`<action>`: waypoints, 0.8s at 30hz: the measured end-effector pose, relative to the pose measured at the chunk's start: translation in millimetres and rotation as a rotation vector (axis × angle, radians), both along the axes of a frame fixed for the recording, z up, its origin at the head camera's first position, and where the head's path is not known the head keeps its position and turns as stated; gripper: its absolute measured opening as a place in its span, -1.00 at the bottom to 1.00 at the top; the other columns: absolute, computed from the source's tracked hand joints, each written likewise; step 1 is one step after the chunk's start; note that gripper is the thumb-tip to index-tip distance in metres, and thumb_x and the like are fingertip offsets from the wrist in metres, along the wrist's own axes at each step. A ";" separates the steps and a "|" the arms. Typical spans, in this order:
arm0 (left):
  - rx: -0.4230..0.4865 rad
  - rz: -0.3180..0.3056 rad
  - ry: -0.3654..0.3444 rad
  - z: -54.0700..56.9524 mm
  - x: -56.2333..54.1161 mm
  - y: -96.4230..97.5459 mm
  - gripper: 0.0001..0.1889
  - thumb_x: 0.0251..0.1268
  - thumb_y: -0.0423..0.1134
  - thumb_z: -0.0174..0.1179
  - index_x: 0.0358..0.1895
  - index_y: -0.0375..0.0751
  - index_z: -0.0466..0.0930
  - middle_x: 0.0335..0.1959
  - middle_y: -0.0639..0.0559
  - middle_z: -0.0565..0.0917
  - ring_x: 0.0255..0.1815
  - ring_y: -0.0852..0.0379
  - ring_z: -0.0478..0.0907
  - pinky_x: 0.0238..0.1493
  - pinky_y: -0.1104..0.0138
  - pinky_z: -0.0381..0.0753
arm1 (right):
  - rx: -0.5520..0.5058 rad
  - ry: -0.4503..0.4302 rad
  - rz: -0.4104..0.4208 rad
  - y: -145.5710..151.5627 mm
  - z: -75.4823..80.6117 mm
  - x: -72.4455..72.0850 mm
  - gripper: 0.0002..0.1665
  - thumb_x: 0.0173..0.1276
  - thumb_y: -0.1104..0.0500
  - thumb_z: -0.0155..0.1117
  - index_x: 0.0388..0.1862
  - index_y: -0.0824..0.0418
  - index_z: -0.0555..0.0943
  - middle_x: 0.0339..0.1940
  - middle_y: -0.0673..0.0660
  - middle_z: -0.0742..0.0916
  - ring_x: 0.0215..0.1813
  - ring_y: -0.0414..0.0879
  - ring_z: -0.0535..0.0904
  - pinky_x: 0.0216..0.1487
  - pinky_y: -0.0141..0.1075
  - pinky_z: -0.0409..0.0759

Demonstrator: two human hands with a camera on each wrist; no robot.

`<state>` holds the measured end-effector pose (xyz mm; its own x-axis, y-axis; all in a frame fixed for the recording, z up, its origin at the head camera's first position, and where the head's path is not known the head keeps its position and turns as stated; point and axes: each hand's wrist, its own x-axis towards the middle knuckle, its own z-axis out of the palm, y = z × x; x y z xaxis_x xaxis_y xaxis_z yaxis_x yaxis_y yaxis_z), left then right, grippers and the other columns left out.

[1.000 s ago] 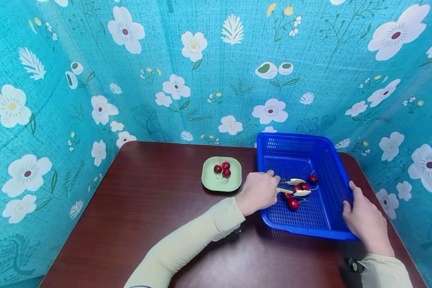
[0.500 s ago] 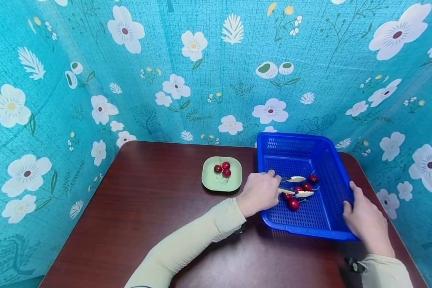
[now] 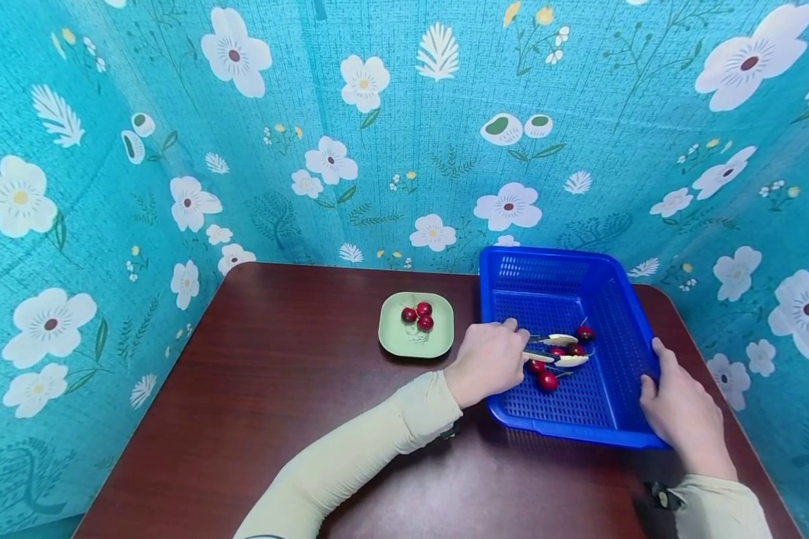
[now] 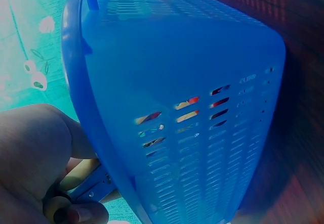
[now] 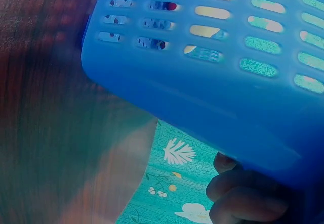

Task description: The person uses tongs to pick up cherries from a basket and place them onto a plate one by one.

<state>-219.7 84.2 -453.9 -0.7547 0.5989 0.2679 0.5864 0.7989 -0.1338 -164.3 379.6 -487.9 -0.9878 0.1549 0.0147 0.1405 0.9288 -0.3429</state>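
In the head view, my left hand (image 3: 488, 363) reaches over the near-left rim of a blue plastic basket (image 3: 576, 436) and grips a pair of tongs (image 3: 538, 357). The pale tips of the tongs lie apart inside the basket, among several red cherries (image 3: 547, 381) with stems. One dark cherry (image 3: 584, 334) sits just beyond the tips. My right hand (image 3: 688, 412) holds the basket's right rim, thumb on the inner side. From the right wrist view, its curled fingers (image 5: 248, 198) show under the rim. The left wrist view shows the tongs' handle (image 4: 91, 183) within the hand.
A small green square plate (image 3: 394, 342) stands left of the basket and bears three cherries (image 3: 425, 323). Both rest on a dark brown wooden table (image 3: 297, 352). A blue flowered cloth (image 3: 404, 150) hangs behind and at the sides.
The tongs' tips have shifted slightly right, spreading a little and then drawing nearer each other around the cherries. The right hand keeps its hold on the rim. The plate's cherries look unchanged.
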 end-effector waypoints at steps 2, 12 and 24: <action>0.003 -0.002 0.006 0.4 0.2 0.0 -0.75 0.38 0.14 0.23 -0.11 0.14 0.74 -0.34 0.25 0.63 -0.45 0.32 0.61 -0.60 0.35 0.53 | 0.003 -0.002 -0.002 -0.2 0.4 0.2 -0.09 0.53 0.25 0.10 0.69 0.34 -0.10 0.35 0.70 0.40 0.18 0.71 0.42 -0.04 0.52 0.43; 0.013 -0.005 -0.022 6.0 1.0 -3.7 -0.70 0.42 0.10 0.19 0.07 0.16 0.73 -0.27 0.26 0.63 -0.42 0.33 0.60 -0.55 0.40 0.54 | 0.009 -0.011 -0.008 -2.0 1.1 -0.5 -0.07 0.52 0.26 0.11 0.69 0.34 -0.12 0.34 0.71 0.40 0.19 0.71 0.41 -0.03 0.52 0.42; 0.060 -0.019 -0.032 10.9 -2.3 -19.1 -0.65 0.45 0.12 0.19 0.16 0.14 0.71 -0.18 0.24 0.68 -0.35 0.29 0.65 -0.56 0.38 0.52 | 0.005 -0.012 -0.006 -0.4 0.7 -0.9 -0.09 0.53 0.26 0.10 0.69 0.35 -0.10 0.33 0.71 0.41 0.19 0.71 0.42 -0.03 0.52 0.43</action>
<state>-222.0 65.0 -442.9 -0.7520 0.5968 0.2798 0.6047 0.7936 -0.0671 -165.2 379.2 -487.2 -0.9870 0.1605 0.0032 0.1500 0.9295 -0.3368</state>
